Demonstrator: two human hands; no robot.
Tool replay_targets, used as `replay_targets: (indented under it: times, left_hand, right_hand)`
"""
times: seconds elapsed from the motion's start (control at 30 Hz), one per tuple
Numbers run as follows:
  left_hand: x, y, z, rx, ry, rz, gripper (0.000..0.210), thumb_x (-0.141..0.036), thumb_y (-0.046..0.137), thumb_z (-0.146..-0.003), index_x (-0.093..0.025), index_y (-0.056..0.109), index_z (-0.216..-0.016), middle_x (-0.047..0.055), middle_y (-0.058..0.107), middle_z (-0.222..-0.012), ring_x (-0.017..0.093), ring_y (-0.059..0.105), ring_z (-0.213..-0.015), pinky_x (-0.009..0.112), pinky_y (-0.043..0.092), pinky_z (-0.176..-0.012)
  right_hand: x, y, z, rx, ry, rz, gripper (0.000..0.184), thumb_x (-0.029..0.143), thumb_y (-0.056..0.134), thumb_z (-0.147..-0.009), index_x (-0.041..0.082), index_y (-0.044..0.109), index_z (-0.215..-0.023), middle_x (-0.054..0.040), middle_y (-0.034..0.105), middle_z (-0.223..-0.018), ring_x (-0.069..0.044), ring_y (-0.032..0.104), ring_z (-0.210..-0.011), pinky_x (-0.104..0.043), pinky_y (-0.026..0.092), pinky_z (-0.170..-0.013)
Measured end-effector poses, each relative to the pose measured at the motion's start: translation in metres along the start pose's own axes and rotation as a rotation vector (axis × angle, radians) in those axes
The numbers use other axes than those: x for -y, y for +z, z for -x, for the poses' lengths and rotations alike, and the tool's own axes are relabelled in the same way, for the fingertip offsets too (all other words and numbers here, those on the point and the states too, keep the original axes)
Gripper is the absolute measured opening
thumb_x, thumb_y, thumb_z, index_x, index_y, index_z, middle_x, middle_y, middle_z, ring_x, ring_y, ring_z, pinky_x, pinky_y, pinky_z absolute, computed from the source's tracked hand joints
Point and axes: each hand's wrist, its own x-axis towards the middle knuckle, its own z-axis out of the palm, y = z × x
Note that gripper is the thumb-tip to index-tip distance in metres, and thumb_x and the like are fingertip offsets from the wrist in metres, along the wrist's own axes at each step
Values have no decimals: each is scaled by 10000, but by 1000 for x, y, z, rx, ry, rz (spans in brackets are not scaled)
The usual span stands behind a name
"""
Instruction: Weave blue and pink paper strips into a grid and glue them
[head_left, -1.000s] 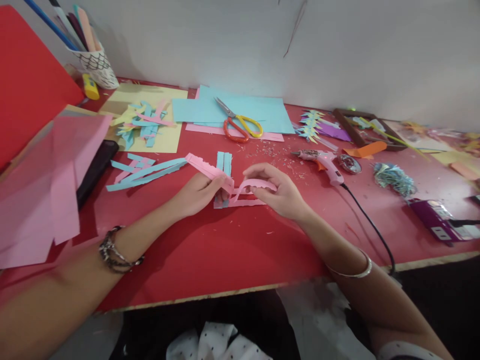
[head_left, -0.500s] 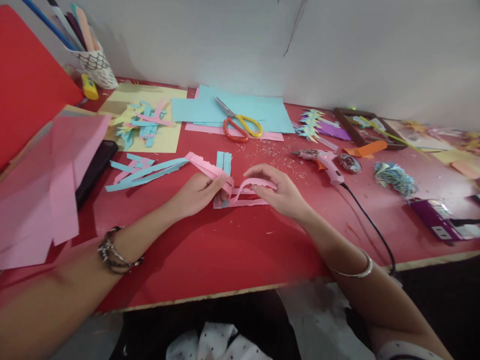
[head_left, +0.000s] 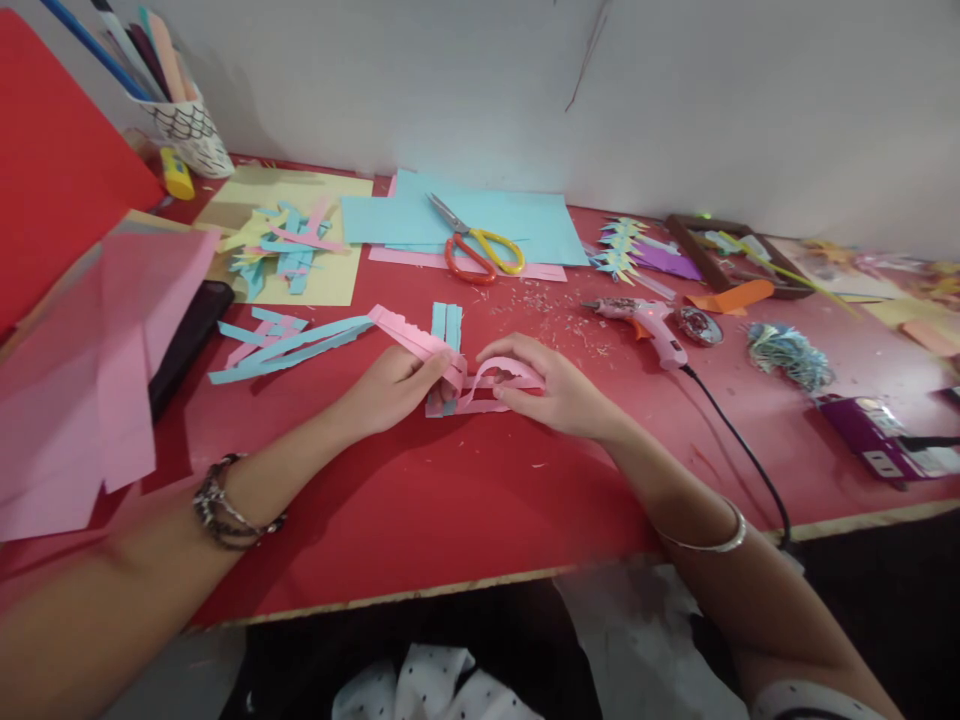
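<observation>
My left hand [head_left: 409,385] is closed on pink paper strips [head_left: 405,330], its thumb pressing them from above. From that grip a loose pink strip [head_left: 495,367] arches to the right. Around this loop my right hand [head_left: 544,385] curves with thumb and fingers apart; whether the fingertips touch the paper I cannot tell. Blue strips [head_left: 448,322] stand out behind the left hand, and their lower ends show under it. Long blue strips [head_left: 300,348] lie to the left, by a small woven pink and blue piece.
Scissors [head_left: 480,250] rest on blue sheets [head_left: 525,215] at the back. A pink glue gun [head_left: 649,320] with a black cord lies to the right, near a purple socket box [head_left: 874,435]. Pink sheets [head_left: 127,380] cover the left side. A pen cup [head_left: 191,130] stands back left.
My right hand has shifted slightly left and its fingers curve further over the loose pink strip, which bends into a tighter loop. My left hand keeps its grip.
</observation>
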Motion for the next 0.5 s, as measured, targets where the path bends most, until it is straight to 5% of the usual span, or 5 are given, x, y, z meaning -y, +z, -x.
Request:
replay_targets:
  times: [0.1,0.2,0.33,0.4,0.5]
  left_hand:
    - [0,0,0,-4,-23,25,330,-259,327,-866,-139,562,-667,-2,564,-562,83,537,-470,174,452,-473]
    - [1,1,0,1,-20,52,339,-292,335,-868,-141,551,-654,-6,554,-555,79,529,-456,176,450,-467]
    - [2,1,0,2,-32,56,327,-310,357,-860,-144,541,-647,-6,551,-551,77,521,-444,177,443,-454]
    - [1,0,0,4,-34,45,327,-318,358,-861,-144,538,-649,1,560,-563,81,529,-453,180,448,-460]
    - [1,-1,0,4,-6,30,344,-358,363,-861,-149,526,-641,3,556,-568,83,532,-458,181,454,-458]
  right_hand:
    - [-5,-6,1,-97,-71,-136,234,360,472,-799,195,531,-954,-53,579,-937,-164,543,-884,-328,419,-811]
    - [-10,-15,1,-348,-165,-327,382,500,295,-850,210,535,-915,-32,548,-806,-153,527,-766,-325,434,-733]
    - [-13,-19,-1,-620,-110,-264,232,394,363,-843,223,519,-827,4,489,-706,-119,490,-662,-275,419,-649]
    - [-14,-14,-2,-592,-56,-169,107,291,439,-804,215,513,-818,9,494,-716,-109,491,-668,-261,417,-644]
    - [-13,-1,-2,-374,-18,-85,112,198,469,-765,204,504,-871,-6,525,-796,-113,517,-732,-269,439,-689]
